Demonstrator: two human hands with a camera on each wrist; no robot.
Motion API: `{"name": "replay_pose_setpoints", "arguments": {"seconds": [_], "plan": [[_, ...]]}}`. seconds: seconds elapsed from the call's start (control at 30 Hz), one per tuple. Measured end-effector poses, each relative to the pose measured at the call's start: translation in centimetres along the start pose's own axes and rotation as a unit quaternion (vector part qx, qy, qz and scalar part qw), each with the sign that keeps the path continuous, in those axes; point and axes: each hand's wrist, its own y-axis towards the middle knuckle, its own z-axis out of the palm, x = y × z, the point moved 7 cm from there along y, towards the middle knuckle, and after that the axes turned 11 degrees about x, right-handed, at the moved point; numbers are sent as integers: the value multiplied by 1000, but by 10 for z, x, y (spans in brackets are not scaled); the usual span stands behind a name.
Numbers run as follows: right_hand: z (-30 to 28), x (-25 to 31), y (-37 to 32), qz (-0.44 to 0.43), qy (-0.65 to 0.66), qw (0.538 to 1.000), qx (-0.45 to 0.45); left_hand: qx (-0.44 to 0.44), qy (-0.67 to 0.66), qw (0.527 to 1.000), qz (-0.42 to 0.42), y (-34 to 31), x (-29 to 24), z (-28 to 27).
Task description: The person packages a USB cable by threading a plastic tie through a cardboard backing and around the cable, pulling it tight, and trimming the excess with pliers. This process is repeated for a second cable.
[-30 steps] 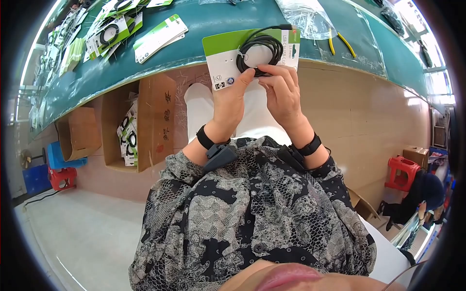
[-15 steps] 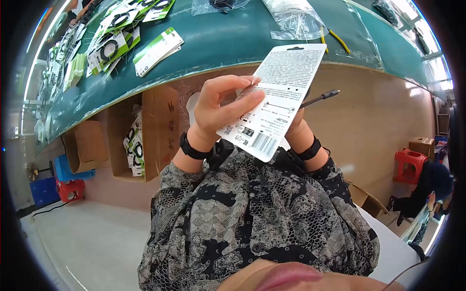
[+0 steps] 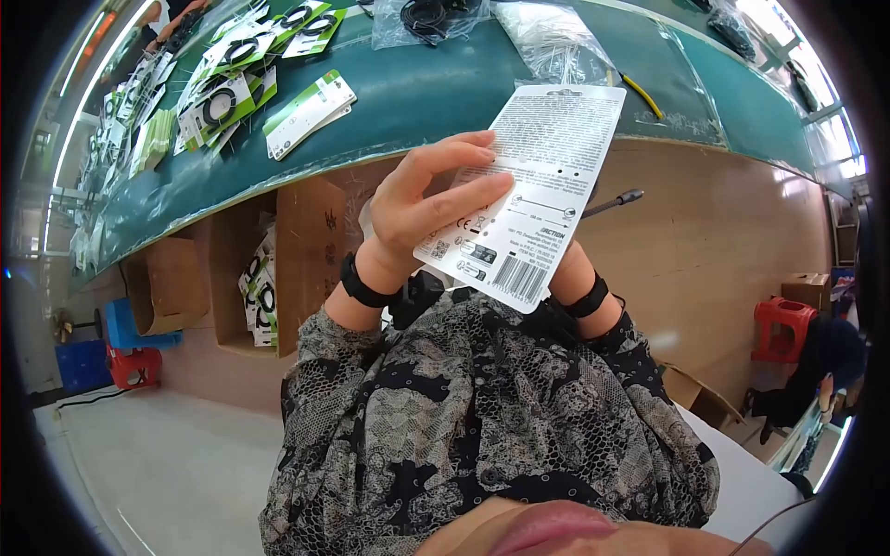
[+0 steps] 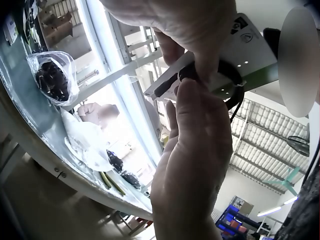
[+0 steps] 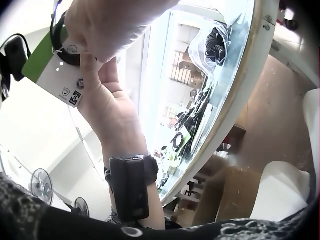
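Observation:
In the head view a cardboard card [image 3: 547,167] is held up at a tilt, its printed back towards the head camera. The left hand [image 3: 399,208] grips its left edge, two fingers lying across the back; the right wrist view shows that hand's [image 5: 115,112] thumb on the front. Mostly hidden behind the card, the right hand [image 3: 572,269] is at the front side. In the left wrist view the right hand [image 4: 192,150] pinches the black cable [image 4: 230,72] against the card. One cable end [image 3: 614,203] sticks out past the card's right edge.
On the green table [image 3: 426,102] lie carded cables [image 3: 218,107], a small stack of cards [image 3: 306,113], a bag of white ties [image 3: 556,37] and yellow-handled pliers [image 3: 642,95]. Open cardboard boxes [image 3: 311,250] stand below its left part, one holding more carded cables.
The card has turned from its front, with the coil facing the head camera, to its printed back. The left hand's fingers now lie over the back, and the right hand has gone behind it.

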Motion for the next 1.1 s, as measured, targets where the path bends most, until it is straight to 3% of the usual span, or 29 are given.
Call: {"name": "replay_pose_setpoints", "arguments": {"seconds": [0.07,0.1,0.17,0.2,0.27,0.4,0.57,0.8,0.93,1.0,1.03,1.07,1.1], "plan": [[0,2,1,1,3,1000,1,-9,13,1000,-1,0,-1,-2],[7,11,1,-36,-111,992,47,-13,17,1000,-3,-1,-1,-2],[25,22,-4,-104,-331,928,136,-7,13,1000,-4,1,-2,-3],[25,23,-5,-103,-330,928,135,-2,10,1000,-5,2,-3,-4],[31,31,-11,-156,-415,885,145,3,7,1000,-7,3,-4,-6],[47,43,-23,-260,-569,764,158,28,22,999,9,7,-8,-7],[66,48,-41,-372,-722,560,163,37,28,999,14,8,-9,-8],[74,67,-45,-409,-677,594,150,38,28,999,18,7,-7,-8],[75,72,-48,-431,-646,615,138,-4,35,999,4,1,-1,-5],[75,71,-49,-434,-637,623,133,-42,20,981,-191,-22,26,-2],[68,73,-42,-412,-588,689,96,-59,11,956,-287,-35,38,-1],[59,73,-35,-387,-534,749,57,-57,10,956,-288,-37,39,3],[50,73,-28,-359,-476,803,18,-120,-75,937,-318,-40,45,7]]}}
